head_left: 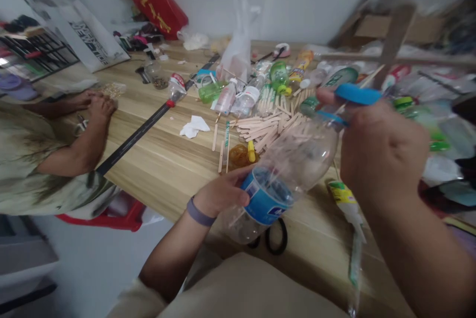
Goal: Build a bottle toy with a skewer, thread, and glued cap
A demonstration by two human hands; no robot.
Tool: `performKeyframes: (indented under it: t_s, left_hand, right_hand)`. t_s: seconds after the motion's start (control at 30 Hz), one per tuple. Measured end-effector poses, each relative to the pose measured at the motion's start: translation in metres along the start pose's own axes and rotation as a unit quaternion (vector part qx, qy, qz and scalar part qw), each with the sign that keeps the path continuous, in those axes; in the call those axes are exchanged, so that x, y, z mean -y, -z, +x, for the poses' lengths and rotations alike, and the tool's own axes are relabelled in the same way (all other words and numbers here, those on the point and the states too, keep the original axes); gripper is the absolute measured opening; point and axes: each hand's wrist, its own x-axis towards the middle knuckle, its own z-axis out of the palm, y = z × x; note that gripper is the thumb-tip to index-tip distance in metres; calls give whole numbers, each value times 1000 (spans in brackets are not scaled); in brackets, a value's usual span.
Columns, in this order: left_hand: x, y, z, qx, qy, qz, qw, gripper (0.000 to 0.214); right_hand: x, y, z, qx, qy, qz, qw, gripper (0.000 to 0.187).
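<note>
I am observing the left hand (223,195) gripping the bottle (303,159) at four o'clock; the right hand (385,147) is holding the cap (357,94), apparently detached. The label (265,198) is still encircling the bottle.

One narrow wristband (200,212), greyish purple, left wrist, one beige top (260,288), left sleeve (137,300) in matching beige, right forearm (420,248) bare, right hand (385,152) bare.
</note>
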Motion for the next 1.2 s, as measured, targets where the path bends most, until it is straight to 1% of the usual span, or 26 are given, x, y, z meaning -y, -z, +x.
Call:
performKeyframes:
  t_s: [0.07, 0.1, 0.13, 0.17, 0.23, 0.3, 0.37, 0.47, 0.57, 0.63, 0.73, 0.83, 0.9, 1.0, 1.1, 1.2]
  left_hand:
    - [3, 2, -1, 3, -26, 21, 999, 88]
    - [5, 3, -1, 10, -34, 30, 999, 87]
    - [6, 3, -1, 21, -38, 37, 998, 84]
    - [7, 3, -1, 30, -44, 43, 998, 80]
    - [8, 3, -1, 44, -53, 47, 997, 75]
    - [8, 3, -1, 52, -58, 49, 996, 74]
    - [8, 4, 0, 56, -58, 52, 995, 75]
    - [10, 6, 0, 53, -65, 60, 995, 75]
    - [13, 9, 0, 50, -72, 60, 994, 76]
    - [15, 10, 0, 58, -74, 52, 994, 78]
    - [19, 12, 0, 71, -90, 45, 992, 80]
    - [21, 14, 0, 65, -107, 48, 991, 78]
    - [22, 15, 1, 69, -105, 51, 991, 81]
    - [20, 14, 2, 79, -99, 49, 991, 87]
    - [18, 12, 2, 83, -109, 55, 989, 85]
    - [16, 11, 1, 86, -112, 68, 988, 85]
  right_hand:
    - [3, 6, 1, 5, 85, -69, 994, 27]
    - [5, 8, 2, 9, 120, -97, 988, 28]
    - [8, 9, 3, 13, 141, -112, 984, 28]
    - [10, 10, 4, 18, 145, -112, 983, 29]
    - [15, 11, 5, 19, 119, -81, 989, 27]
    - [19, 11, 6, 17, 87, -60, 994, 25]
    - [24, 11, 8, 22, 79, -68, 994, 23]
    - [29, 13, 13, 36, 106, -97, 989, 26]
    - [32, 16, 17, 40, 153, -98, 983, 38]
    - [32, 18, 18, 39, 188, -107, 976, 43]
    - [32, 20, 17, 26, 218, -124, 968, 40]
    - [31, 22, 14, 18, 200, -97, 975, 30]
    - [31, 22, 11, 11, 182, -73, 981, 26]
    - [31, 22, 8, -10, 164, -49, 985, 26]
    - [33, 22, 6, -33, 136, -49, 989, 27]
    - [36, 22, 6, -27, 120, -26, 992, 26]
